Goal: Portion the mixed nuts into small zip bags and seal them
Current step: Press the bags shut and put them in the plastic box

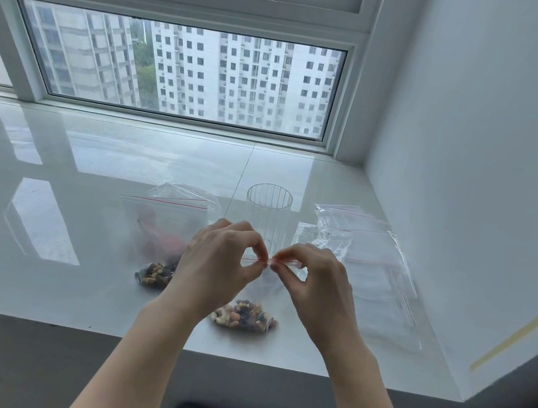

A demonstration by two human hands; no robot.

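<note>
Small zip bag [248, 304], centre of frame, held upright over the table [48, 242]; mixed nuts [245, 315] settled at its bottom. Left hand [217, 265] and right hand [312, 279] each pinch the red seal strip, fingers [263, 248] curled, fingertips nearly meeting. Left of centre: second nut-filled bag [160, 240]. Behind: ribbed glass [267, 217]. Right: empty bags [372, 270]. Surface glossy white, reflecting the window [176, 69]; white wall on the right.
</note>
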